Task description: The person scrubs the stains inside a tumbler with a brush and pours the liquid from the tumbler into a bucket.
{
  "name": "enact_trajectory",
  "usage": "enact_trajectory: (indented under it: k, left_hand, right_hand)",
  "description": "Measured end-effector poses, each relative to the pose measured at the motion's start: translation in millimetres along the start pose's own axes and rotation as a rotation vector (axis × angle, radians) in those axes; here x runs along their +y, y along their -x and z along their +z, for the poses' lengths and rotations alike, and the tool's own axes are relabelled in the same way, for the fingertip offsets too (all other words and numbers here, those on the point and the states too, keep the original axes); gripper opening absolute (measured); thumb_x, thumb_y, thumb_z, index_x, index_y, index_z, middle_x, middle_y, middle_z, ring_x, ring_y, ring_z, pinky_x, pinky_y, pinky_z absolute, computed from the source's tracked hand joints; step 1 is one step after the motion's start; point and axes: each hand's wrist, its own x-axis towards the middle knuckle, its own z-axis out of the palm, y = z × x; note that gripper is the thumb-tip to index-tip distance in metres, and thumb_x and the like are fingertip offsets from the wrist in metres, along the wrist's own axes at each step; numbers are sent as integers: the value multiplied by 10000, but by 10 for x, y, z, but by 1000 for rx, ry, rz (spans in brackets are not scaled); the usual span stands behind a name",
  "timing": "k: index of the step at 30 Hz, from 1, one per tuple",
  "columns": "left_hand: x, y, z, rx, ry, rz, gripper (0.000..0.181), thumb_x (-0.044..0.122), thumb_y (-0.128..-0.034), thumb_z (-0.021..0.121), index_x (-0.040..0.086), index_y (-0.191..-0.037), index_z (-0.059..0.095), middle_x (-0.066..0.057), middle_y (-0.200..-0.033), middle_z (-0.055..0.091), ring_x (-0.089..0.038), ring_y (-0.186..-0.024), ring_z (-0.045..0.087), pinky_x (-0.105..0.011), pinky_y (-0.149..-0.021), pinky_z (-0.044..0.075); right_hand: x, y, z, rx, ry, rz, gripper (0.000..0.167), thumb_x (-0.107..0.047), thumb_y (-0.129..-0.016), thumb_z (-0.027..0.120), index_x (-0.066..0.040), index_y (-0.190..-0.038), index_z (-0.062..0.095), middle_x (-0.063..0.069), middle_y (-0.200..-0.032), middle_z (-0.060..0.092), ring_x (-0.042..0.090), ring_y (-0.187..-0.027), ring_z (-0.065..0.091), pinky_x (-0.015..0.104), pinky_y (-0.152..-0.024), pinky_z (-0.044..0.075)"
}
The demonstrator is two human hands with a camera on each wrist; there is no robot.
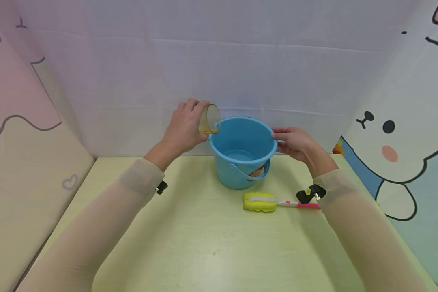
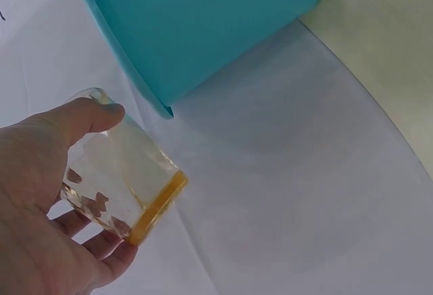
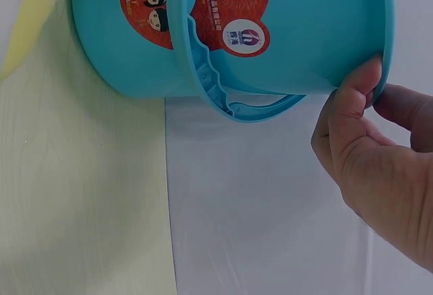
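Observation:
A clear amber-tinted glass (image 1: 209, 119) is gripped by the left hand (image 1: 186, 126), tilted with its mouth toward the blue bucket (image 1: 226, 168) at the rim's left side. In the left wrist view the thumb and fingers wrap the glass (image 2: 122, 173), which has a darker amber base. The right hand (image 1: 293, 142) pinches the bucket's rim on the right; in the right wrist view thumb and fingers hold that rim (image 3: 387, 31). Some clear liquid shows at the bottom of the upright bucket, whose handle hangs down in front.
A yellow sponge brush (image 1: 260, 202) with a white and pink handle lies on the pale table (image 1: 190, 243) in front of the bucket, partly behind the right wrist's camera. A white cloth wall (image 1: 168, 73) stands behind, with cartoon-printed panels at both sides.

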Motion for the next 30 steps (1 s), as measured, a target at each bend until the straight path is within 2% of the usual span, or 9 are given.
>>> enact_trajectory:
  k: [5, 30]
  left_hand:
    - [9, -12, 7, 0, -15, 8, 913, 176, -804, 936, 119, -1574, 448, -167, -1433, 499, -419, -1322, 450, -593, -1080, 421]
    - [52, -5, 14, 0, -55, 29, 903, 159, -819, 920, 121, -1584, 441, -155, -1448, 491, -406, -1329, 437, -583, -1071, 428]
  right_hand:
    - [-4, -4, 2, 0, 1, 1, 567, -170, -1125, 538, 4, -1632, 351, 231, -1542, 466, 240, -1098, 669, 284, -895, 599]
    - [18, -8, -4, 0, -25, -5, 568, -167, -1122, 543, 17, -1626, 354, 225, -1511, 475, 224, -1056, 677, 279, -870, 604]
